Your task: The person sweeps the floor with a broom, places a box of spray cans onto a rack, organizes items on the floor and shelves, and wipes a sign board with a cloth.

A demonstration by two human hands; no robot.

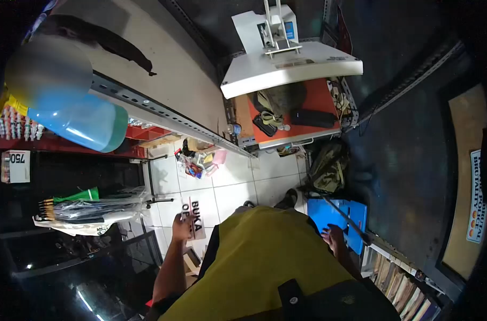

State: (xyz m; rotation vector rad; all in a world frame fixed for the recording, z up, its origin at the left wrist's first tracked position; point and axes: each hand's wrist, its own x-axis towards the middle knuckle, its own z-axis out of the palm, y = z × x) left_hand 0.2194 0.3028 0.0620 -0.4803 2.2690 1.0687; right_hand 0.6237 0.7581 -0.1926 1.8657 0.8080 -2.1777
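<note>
My left hand (pixel 182 228) is at the lower left, its fingers closed at the edge of a white sign (pixel 197 227) lettered "BUKA" and "OPEN" and partly covering the second word. The sign shows sideways above the tiled floor. My right hand (pixel 334 238) hangs at my right side with its fingers apart and nothing in it. Beyond it is a flat blue case or panel (pixel 329 214), crossed by a dark bar.
Ahead, a white heat press (pixel 294 67) stands over an orange-red surface (pixel 267 138) with a black pouch (pixel 313 118). A camouflage backpack (pixel 330 167) sits below. Plastic packets (pixel 200 162) lie on the floor (pixel 232 198). Wrapped umbrellas (pixel 93 208) are at left, books (pixel 401 283) at lower right.
</note>
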